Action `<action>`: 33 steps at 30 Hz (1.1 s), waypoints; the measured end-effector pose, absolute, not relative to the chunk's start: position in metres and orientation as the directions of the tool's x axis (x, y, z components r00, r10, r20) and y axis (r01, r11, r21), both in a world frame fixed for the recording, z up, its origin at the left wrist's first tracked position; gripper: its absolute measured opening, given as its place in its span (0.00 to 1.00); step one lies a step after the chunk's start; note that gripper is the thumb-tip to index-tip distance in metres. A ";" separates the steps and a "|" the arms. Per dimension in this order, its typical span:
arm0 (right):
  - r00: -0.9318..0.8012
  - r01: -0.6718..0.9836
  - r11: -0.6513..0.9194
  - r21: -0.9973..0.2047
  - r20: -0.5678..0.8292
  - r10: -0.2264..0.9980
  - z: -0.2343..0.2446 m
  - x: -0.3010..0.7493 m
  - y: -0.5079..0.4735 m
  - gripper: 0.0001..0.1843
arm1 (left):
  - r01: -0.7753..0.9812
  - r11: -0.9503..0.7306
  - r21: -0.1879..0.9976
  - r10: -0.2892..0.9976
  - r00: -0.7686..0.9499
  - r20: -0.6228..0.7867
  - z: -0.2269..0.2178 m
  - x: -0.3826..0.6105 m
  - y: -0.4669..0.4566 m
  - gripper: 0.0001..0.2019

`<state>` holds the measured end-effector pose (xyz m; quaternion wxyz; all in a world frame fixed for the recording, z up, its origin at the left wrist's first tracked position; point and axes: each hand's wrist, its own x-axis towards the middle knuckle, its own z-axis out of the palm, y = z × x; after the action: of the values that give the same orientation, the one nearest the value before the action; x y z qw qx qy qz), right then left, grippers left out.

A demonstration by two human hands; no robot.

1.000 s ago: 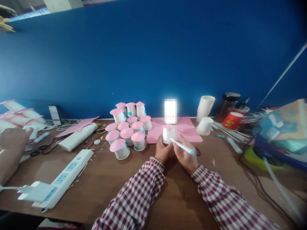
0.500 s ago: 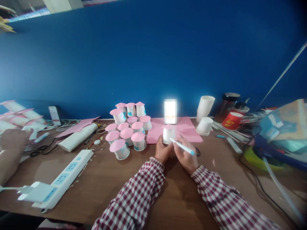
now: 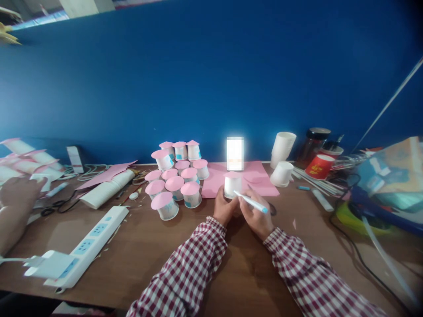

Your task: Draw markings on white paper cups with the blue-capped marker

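Observation:
My left hand [image 3: 224,209] grips a small white paper cup [image 3: 231,186] topped with a pink paper disc, standing upside down on the wooden table [image 3: 165,255]. My right hand [image 3: 256,216] holds a white pen with a blue end [image 3: 251,202], its tip touching the cup's side. Just beyond the cup lies a pink paper sheet [image 3: 257,174]. To the left stands a pile of several similar pink-topped cups [image 3: 176,176].
A white power strip [image 3: 79,251] lies at the left front. Another person's hand [image 3: 15,211] rests at the far left. Stacked white cups [image 3: 283,149], a red cup [image 3: 319,166], a dark jar [image 3: 313,143], cables and bags crowd the right. A bright phone screen [image 3: 235,153] leans on the blue wall.

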<state>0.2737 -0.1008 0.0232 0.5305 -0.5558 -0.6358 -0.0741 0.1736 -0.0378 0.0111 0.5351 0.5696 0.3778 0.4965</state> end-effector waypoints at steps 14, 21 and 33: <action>0.188 0.788 0.366 -0.495 0.760 0.623 0.022 0.274 -0.100 0.05 | -0.112 -0.163 0.980 0.956 0.227 0.185 0.011 0.174 -0.038 0.25; 0.178 0.794 0.372 -0.481 0.769 0.614 0.022 0.274 -0.101 0.05 | -0.081 -0.156 0.984 0.960 0.224 0.170 0.010 0.174 -0.037 0.26; 0.182 0.787 0.371 -0.492 0.761 0.622 0.024 0.273 -0.101 0.05 | -0.085 -0.154 0.985 0.959 0.225 0.169 0.012 0.174 -0.038 0.25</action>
<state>0.2734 -0.1010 0.0239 0.5318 -0.5552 -0.6347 -0.0775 0.1736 -0.0377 0.0118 0.5288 0.5772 0.3790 0.4936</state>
